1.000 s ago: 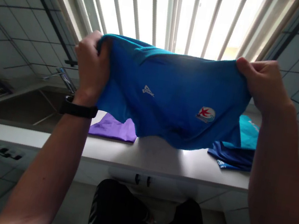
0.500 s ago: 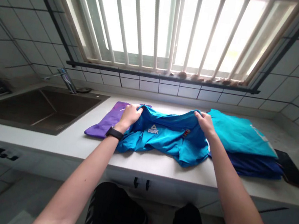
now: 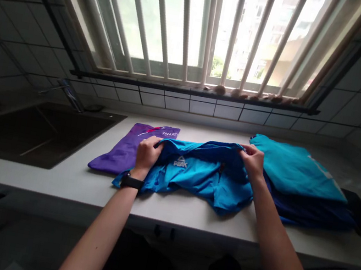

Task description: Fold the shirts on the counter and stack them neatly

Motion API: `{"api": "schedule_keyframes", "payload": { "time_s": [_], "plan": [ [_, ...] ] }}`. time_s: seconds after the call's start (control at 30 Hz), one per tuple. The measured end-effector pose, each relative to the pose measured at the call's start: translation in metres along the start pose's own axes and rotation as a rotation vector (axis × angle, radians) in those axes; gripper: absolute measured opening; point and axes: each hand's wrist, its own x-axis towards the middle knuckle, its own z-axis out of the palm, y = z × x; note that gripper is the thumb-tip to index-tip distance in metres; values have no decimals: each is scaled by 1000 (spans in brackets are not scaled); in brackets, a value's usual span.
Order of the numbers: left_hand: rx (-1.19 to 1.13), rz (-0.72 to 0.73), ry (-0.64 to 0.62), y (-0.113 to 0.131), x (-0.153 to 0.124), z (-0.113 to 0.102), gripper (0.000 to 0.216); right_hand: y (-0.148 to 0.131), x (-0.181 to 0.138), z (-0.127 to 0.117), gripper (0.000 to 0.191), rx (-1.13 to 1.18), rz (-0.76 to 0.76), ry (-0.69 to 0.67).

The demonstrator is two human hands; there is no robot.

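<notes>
One white countertop point(image 3: 169, 214) runs across in front of the person, and on it, in the middle, lies one bright blue cloth shirt point(image 3: 193, 179) with white "PEAK" lettering. Its long axis goes left to right, roughly along the counter's front edge; the lettering reads upright to the wearer of the camera, and the near edge lies rumpled on the counter. Two bare hands hold its far edge, well apart: the left hand point(image 3: 147, 152), above one black wristband point(image 3: 132, 182), has its fingers closed on the left corner, and the right hand point(image 3: 253, 161) pinches the right corner between thumb and fingers. One purple printed cloth garment point(image 3: 117, 149) lies just left; at right, one turquoise folded cloth garment point(image 3: 295, 169) tops dark navy fabric point(image 3: 313, 212), its layers uncountable. Beyond stands one white-barred window point(image 3: 185, 29).
</notes>
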Motion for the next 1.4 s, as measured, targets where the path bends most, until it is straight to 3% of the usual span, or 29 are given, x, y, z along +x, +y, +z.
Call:
{"api": "schedule_keyframes", "payload": {
  "time_s": [0.13,0.23,0.47,0.63,0.7,0.77,0.83,0.9,0.97,1.1,1.17,1.3,1.4],
  "plan": [
    [-58,-51,123,5,-8,-8,25,-12,-7,-9,36,292,141,-113],
    [-163,-64,123,7,-9,-13,29,-20,-13,-15,29,405,229,-275],
    [-732,-316,-121,4,-4,-10,35,-21,-13,-14,14,301,484,-365],
    [-914,-426,-235,0,9,5,37,-4,-7,-6,15,251,450,-390],
    [-900,-361,-296,4,21,11,40,5,-4,0,20,215,333,-338],
    [-832,-224,-323,9,35,16,49,14,-2,4,49,115,167,-293],
    [-690,-52,-302,13,46,19,71,21,-3,7,78,-54,1,-284],
    [-505,87,-291,14,50,22,90,27,-5,7,85,-236,-120,-322],
    [-334,151,-333,11,45,26,92,29,-8,6,73,-379,-183,-384],
    [-58,102,-513,1,24,34,57,27,-14,5,35,-618,-159,-430],
    [43,68,-553,-2,18,37,45,25,-15,6,26,-723,-128,-427],
    [64,119,-521,-1,19,37,27,24,-15,5,27,-752,-90,-493],
    [-48,108,-402,2,22,34,16,26,-16,2,18,-689,-100,-544]
  ]
}}
